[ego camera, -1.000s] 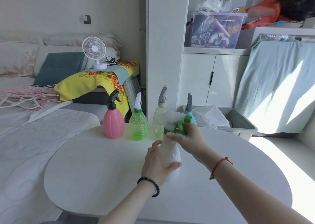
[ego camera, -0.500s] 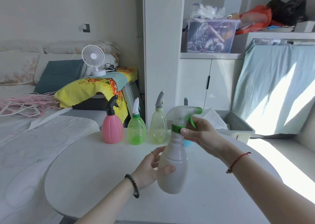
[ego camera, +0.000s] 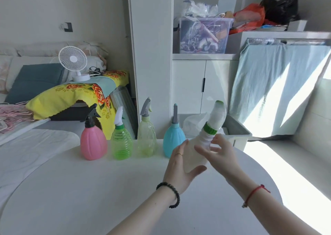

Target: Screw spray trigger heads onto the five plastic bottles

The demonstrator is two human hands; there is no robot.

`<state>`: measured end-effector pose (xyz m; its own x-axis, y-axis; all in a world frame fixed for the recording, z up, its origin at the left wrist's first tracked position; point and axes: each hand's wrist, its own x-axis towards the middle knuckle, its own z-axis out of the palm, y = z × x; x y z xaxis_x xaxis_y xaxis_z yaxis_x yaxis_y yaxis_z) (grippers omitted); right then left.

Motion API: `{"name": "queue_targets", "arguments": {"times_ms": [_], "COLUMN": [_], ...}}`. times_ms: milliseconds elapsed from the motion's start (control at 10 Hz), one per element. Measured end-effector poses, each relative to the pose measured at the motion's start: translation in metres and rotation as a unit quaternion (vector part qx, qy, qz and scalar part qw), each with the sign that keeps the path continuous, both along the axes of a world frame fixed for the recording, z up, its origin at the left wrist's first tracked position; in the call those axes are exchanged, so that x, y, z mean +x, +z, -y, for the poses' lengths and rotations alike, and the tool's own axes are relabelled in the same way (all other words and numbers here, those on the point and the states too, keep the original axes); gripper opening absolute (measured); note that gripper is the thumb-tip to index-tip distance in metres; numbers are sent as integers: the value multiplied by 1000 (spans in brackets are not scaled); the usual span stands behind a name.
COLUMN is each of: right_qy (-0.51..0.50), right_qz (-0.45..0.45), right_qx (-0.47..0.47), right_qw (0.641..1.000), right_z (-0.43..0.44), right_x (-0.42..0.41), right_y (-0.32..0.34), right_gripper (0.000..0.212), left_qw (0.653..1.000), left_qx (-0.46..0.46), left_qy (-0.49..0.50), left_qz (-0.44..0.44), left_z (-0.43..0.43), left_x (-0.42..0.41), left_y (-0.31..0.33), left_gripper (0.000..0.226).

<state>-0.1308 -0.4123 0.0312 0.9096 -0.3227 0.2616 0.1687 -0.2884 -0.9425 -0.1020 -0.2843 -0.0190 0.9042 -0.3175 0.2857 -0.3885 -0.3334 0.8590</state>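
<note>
My left hand is wrapped around the body of a white bottle, which tilts to the right above the round white table. The bottle carries a white trigger head with a green collar. At the bottle's neck my right hand has its fingers spread and grips nothing. At the table's far edge stand a pink bottle, a green bottle, a pale yellow bottle and a blue bottle, each upright with a trigger head on top.
A grey bin with a white bag sits just behind the table. A bed runs along the left side. A white cabinet and pillar stand behind the bottle row. Sunlight falls on the table's right part.
The white bottle has gone from upright to tilted right, and moved toward the bottle row. My right hand has let go of the trigger head and spread its fingers.
</note>
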Motion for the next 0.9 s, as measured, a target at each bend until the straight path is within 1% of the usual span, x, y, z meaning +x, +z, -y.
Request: {"name": "queue_targets", "arguments": {"times_ms": [100, 200, 300, 400, 500, 600, 700, 800, 900], "right_qy": [0, -9, -26, -29, -23, -31, -42, -37, -84], "right_qz": [11, 6, -9, -29, -43, -28, -32, -61, -46], "right_qx": [-47, -81, -74, -53, -64, -79, -98, -114, -93], "right_qw": [999, 997, 997, 998, 997, 996, 994, 991, 991], "right_z": [37, 66, 83, 92, 91, 87, 79, 74, 72], "right_x": [21, 52, 85, 112, 131, 140, 138, 130, 112], "right_y": [9, 7, -4, -21, -38, -49, -55, -62, -58], "right_gripper": [30, 28, 28, 29, 36, 43, 51, 69, 77], "left_qw": [997, 990, 978, 973, 970, 972, 970, 964, 957], "left_qx": [-15, -14, -23, -20, -27, -41, -19, 33, 113], "left_qy": [-49, -75, -88, -81, -68, -54, -61, -73, -90], "left_qz": [-51, -122, -188, -216, -230, -226, -234, -254, -251], "left_z": [25, 57, 83, 93, 94, 95, 95, 90, 76], "left_x": [30, 65, 97, 121, 136, 141, 137, 128, 114], "left_y": [4, 4, -2, -13, -25, -39, -44, -42, -42], "left_gripper": [76, 71, 77, 77, 78, 82, 89, 94, 86]}}
